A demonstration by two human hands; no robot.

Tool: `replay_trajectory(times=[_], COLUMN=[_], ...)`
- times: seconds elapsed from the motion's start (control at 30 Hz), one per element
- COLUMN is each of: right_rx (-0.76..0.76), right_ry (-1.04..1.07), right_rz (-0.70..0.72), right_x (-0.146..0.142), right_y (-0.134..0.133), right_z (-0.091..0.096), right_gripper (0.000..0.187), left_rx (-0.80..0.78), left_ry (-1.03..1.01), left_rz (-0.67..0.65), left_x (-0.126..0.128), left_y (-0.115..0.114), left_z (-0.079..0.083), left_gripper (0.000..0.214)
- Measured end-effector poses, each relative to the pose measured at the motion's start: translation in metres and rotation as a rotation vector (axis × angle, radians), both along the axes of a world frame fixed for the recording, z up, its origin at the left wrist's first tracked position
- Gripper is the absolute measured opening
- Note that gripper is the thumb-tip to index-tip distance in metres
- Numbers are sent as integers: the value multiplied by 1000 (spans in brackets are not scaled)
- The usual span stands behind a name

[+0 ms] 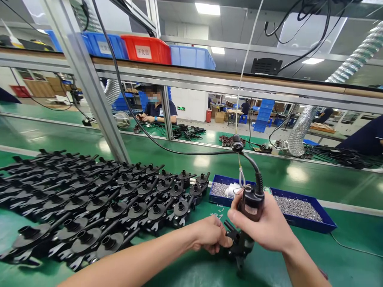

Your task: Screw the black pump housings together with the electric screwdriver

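Observation:
My right hand (271, 223) is wrapped round a black corded electric screwdriver (253, 203), which hangs from a cord and points down. Below it a black plastic part (237, 249) with a forked metal tip sits on the green table. Closed fingers of my left hand (211, 235) grip this part at its left side. The screwdriver's tip is hidden behind my right hand and the part. Just beyond my hands lie small loose metal nuts (220, 211) on the table.
Many similar black assemblies (115, 209) stand in rows at left. A blue tray (327, 224) behind my hands holds screws (299, 208) and nuts. A metal post (89, 79) rises at left. Bins, including a red bin (146, 50), line the shelf. A person (160, 107) sits across.

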State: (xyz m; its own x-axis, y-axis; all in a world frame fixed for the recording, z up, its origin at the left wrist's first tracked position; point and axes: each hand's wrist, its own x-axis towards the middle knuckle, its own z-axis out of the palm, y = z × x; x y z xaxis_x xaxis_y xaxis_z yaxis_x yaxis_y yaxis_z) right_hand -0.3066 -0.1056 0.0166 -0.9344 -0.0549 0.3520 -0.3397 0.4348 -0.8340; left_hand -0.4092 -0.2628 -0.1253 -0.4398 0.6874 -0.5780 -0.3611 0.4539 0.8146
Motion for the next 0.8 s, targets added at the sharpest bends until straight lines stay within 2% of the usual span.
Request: replay_trajectory(times=[0.07,0.13,0.23,0.33,0.5,0.63,0.8], right_rx=[-48,-148,-297,-363,-371,-319,-264], right_ry=[147,277,327,277,262,241,201], right_rz=[-160,-257,-265,-230,-249,-263,-262], right_x=[-3,-9,-19,-26,-26,-24,-27], right_y=[-3,-4,-5,-7,-10,-12,-16], right_z=[-5,-12,-25,-32,-31,-28,-35], right_gripper=[14,14,17,20,21,23,25], left_rx=[-57,-69,-79,-77,-70,-66,-54], left_ry=[-57,-84,-117,-130,-135,-123,-88], left_rz=[-18,-20,-15,2,9,2,-14], left_x=[-4,-6,-5,-4,-3,-3,-2], left_y=[9,14,15,14,14,14,13], left_z=[0,2,6,9,7,5,7], left_gripper=[49,46,42,43,44,48,50])
